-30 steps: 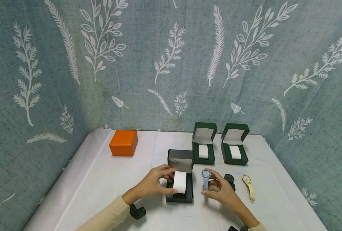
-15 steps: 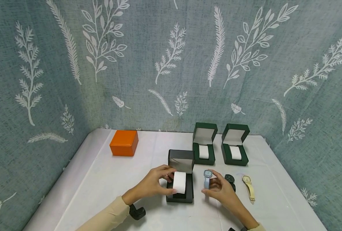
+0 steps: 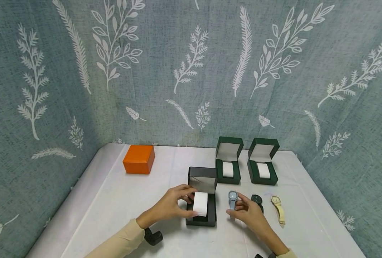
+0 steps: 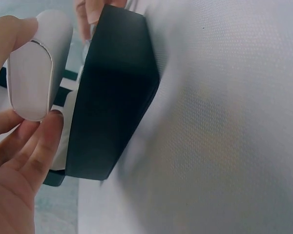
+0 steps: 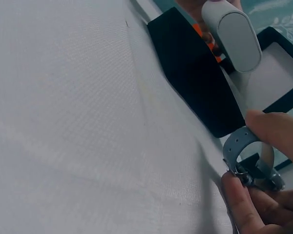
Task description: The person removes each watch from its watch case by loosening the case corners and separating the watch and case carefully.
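My left hand (image 3: 171, 203) grips a white watch cushion (image 3: 200, 203) by its ends, thumb at the near end and fingers at the far one. In the left wrist view the cushion (image 4: 31, 80) is raised out of the open black watch box (image 3: 201, 222). To the right of that box, my right hand (image 3: 250, 213) pinches a light-blue watch (image 3: 232, 200) between thumb and fingers, its square dial up. The right wrist view shows the watch's strap (image 5: 241, 141) closed into a loop.
A black watch (image 3: 257, 200) and a cream-yellow watch (image 3: 277, 210) lie right of my right hand. Behind stand two open green watch boxes (image 3: 219, 177) (image 3: 254, 179) with white cushions. A closed orange box (image 3: 138, 159) sits at the back left, near the curtain (image 3: 158, 71).
My right hand has shifted slightly to the right with the light-blue watch. The left hand keeps its hold on the cushion, almost unmoved.
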### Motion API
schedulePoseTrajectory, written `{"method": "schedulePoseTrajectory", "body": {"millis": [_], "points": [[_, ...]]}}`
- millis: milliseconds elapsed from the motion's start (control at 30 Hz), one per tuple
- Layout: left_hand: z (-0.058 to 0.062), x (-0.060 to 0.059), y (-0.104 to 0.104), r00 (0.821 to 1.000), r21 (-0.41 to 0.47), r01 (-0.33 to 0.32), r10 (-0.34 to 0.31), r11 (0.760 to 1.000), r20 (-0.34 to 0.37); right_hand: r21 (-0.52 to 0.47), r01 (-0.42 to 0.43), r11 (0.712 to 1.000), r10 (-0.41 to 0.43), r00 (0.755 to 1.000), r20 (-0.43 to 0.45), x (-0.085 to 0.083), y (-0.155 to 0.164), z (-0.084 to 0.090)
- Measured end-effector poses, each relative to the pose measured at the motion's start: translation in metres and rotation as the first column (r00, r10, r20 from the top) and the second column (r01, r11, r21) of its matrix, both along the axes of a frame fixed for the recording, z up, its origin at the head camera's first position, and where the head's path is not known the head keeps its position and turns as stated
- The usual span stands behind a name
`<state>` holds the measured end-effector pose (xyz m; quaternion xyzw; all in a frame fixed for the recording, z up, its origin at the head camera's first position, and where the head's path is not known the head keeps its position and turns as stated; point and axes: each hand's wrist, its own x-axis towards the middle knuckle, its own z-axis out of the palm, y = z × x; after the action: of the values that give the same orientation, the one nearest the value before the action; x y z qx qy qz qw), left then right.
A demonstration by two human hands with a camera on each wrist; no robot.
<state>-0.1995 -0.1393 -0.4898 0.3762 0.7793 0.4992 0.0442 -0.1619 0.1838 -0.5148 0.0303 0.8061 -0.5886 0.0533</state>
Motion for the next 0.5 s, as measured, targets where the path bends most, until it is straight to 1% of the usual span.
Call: {"method": "schedulePoseTrajectory", "body": {"millis": [167,267,367,500], "points": [[-0.0008,0.0005,0.0001,1.0,-0.001,0.001,-0.001,1.0,0.004,0.04,0.027,0.999,-0.027,1.0,0.007,0.0001,-0.002,0.0004],[-0.0002,0.0006,0.0001,1.0,-0.002,-0.002,0.002,1.0,0.008,0.083,0.045,0.995,-0.046,0.999,0.002,-0.0001,-0.0032,0.0011],[0.0,0.001,-0.0002,1.0,-0.007,-0.006,0.006,1.0,0.011,0.131,0.058,0.99,-0.057,0.998,-0.013,-0.0002,-0.0042,0.002],[0.0003,0.0017,-0.0007,1.0,-0.013,-0.009,0.009,1.0,0.019,0.161,0.077,0.984,-0.072,0.997,-0.04,-0.0009,-0.0053,0.0032]]}}
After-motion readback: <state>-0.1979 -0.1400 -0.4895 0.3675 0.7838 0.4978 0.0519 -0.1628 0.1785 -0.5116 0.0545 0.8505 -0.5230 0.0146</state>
